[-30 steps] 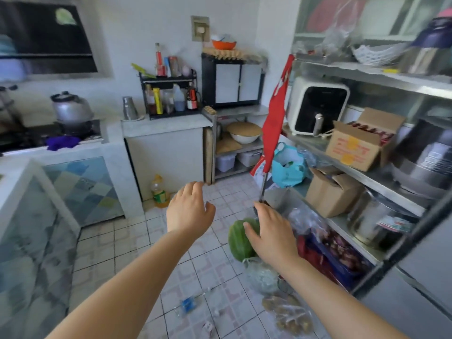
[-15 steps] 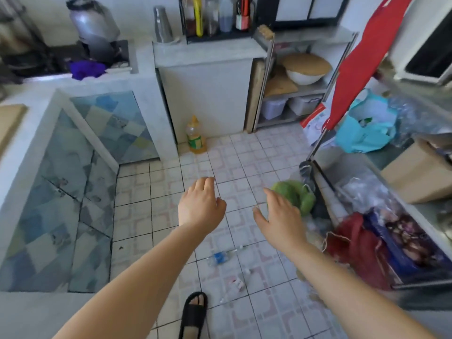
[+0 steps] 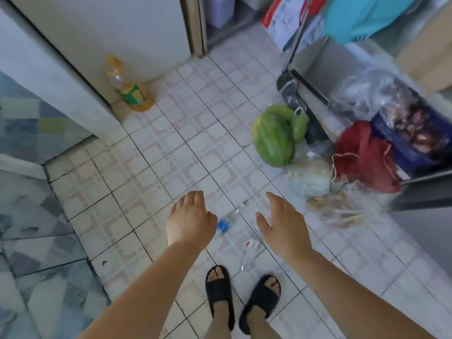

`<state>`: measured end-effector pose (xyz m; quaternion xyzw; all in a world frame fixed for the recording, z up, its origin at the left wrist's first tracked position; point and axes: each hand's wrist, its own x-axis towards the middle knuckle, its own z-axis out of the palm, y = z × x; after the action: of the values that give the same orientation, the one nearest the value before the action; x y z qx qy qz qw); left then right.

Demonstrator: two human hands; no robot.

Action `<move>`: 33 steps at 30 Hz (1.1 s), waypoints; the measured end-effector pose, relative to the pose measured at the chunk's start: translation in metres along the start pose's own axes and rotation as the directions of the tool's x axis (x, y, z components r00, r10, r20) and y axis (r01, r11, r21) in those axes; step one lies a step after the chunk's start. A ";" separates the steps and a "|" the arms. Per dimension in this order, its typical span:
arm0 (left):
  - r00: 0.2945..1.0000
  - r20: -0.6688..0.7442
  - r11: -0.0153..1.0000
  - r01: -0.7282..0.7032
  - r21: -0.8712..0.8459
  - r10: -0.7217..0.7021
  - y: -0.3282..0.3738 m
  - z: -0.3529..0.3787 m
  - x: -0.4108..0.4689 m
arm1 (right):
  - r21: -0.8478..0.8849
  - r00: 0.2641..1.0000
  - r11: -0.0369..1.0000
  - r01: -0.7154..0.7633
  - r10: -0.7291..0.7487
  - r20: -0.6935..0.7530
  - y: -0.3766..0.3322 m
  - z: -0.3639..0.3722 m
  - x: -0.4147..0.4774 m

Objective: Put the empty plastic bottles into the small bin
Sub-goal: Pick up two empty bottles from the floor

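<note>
A clear plastic bottle with a blue label (image 3: 228, 222) lies flat on the tiled floor, between my two hands. A second clear bottle with a red and white label (image 3: 249, 250) lies just behind it, closer to my feet. My left hand (image 3: 189, 220) hovers above the floor left of the blue-labelled bottle, fingers apart, holding nothing. On the other side of the bottles my right hand (image 3: 283, 226) is spread open and empty. No bin is in view.
A yellow oil bottle (image 3: 129, 86) stands by the white counter corner. A watermelon (image 3: 274, 140), a green bag, a red net bag (image 3: 362, 155) and clear bags (image 3: 310, 179) crowd the floor at the right by the metal shelf. My feet in black sandals (image 3: 220, 289) stand below.
The view has tilted from the kitchen shelves down to the floor. Both hands have dropped lower, and the two bottles now lie between them.
</note>
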<state>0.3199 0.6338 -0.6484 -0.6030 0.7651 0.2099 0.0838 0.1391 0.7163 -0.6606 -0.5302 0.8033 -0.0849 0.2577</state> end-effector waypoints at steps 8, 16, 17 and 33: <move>0.984 0.162 0.996 0.073 0.045 -0.080 -0.012 0.149 0.057 | -0.026 0.974 0.989 -0.146 0.149 0.171 0.082 0.129 0.028; 0.945 0.321 0.986 0.002 0.168 -0.057 -0.044 0.295 0.087 | -0.008 0.905 0.954 -0.301 0.288 0.313 0.155 0.270 0.028; 0.941 0.333 0.984 0.005 0.177 -0.065 -0.049 0.312 0.091 | -0.009 0.892 0.944 -0.331 0.316 0.324 0.164 0.288 0.028; 0.973 0.220 0.989 0.031 0.147 -0.064 -0.084 0.519 0.170 | 0.024 0.776 0.802 -0.597 0.570 0.269 0.240 0.490 0.056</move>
<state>0.2910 0.6864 -1.1978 -0.5861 0.7490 0.2195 0.2173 0.1753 0.8349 -1.1943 -0.2464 0.8835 0.0231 0.3978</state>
